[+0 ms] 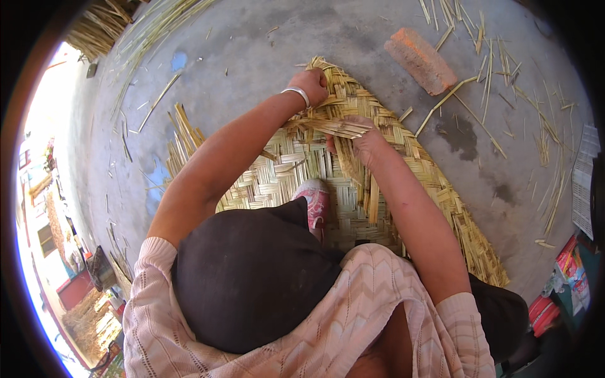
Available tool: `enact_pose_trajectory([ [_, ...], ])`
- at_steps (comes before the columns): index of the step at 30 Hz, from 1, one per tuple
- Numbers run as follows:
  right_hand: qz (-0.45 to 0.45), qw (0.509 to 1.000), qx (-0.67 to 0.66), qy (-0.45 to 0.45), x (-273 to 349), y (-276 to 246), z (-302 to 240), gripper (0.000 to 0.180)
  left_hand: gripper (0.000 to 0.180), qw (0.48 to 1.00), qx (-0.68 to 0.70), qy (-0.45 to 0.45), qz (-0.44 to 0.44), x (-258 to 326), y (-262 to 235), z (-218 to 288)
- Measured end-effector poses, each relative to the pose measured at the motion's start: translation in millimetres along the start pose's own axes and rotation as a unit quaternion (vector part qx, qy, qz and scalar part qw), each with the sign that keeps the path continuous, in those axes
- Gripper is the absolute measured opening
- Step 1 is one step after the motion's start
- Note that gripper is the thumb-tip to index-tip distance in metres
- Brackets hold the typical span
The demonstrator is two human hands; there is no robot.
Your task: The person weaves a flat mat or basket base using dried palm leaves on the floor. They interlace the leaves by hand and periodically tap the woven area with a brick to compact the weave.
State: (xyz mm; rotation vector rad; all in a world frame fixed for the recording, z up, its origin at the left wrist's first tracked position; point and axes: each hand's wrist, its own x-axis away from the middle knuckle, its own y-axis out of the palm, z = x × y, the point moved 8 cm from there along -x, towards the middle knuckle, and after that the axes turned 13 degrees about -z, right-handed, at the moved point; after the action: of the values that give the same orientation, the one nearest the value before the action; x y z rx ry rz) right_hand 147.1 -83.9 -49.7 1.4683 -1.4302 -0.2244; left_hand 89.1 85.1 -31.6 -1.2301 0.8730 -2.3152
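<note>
A woven straw mat (258, 183) lies on the floor in front of me, its pointed far corner turned away from me. At that corner my left hand (309, 86), with a silver bangle at the wrist, is closed on the mat's edge. A little nearer and to the right, my right hand (365, 143) is closed around a bundle of flat straw strips (337, 128) that crosses the mat. The ends of its fingers are partly hidden behind the strips. Loose strip ends (183, 135) stick out along the mat's left side. My patterned pink shoe (319, 205) rests on the weave.
A reddish brick (421, 61) lies on the grey floor beyond the mat's right edge. Loose straw (488, 75) is scattered at the right, and long stalks (154, 31) lie at the far left. Colourful packages (572, 277) sit at the right rim.
</note>
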Motion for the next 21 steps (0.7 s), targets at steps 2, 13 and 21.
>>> enact_pose_trajectory([
  [2,0.004,1.0,-0.005,0.013,1,1,1,0.026,0.021,1.0,-0.021,0.002,0.002,2,1,4],
  [13,0.04,0.997,0.059,0.02,8,6,-4,0.017,0.031,0.987,0.051,0.013,0.151,25,-43,-7],
  [21,0.077,0.994,0.067,0.042,11,5,-6,0.019,0.038,0.994,-0.049,0.08,-0.056,56,-131,-19],
])
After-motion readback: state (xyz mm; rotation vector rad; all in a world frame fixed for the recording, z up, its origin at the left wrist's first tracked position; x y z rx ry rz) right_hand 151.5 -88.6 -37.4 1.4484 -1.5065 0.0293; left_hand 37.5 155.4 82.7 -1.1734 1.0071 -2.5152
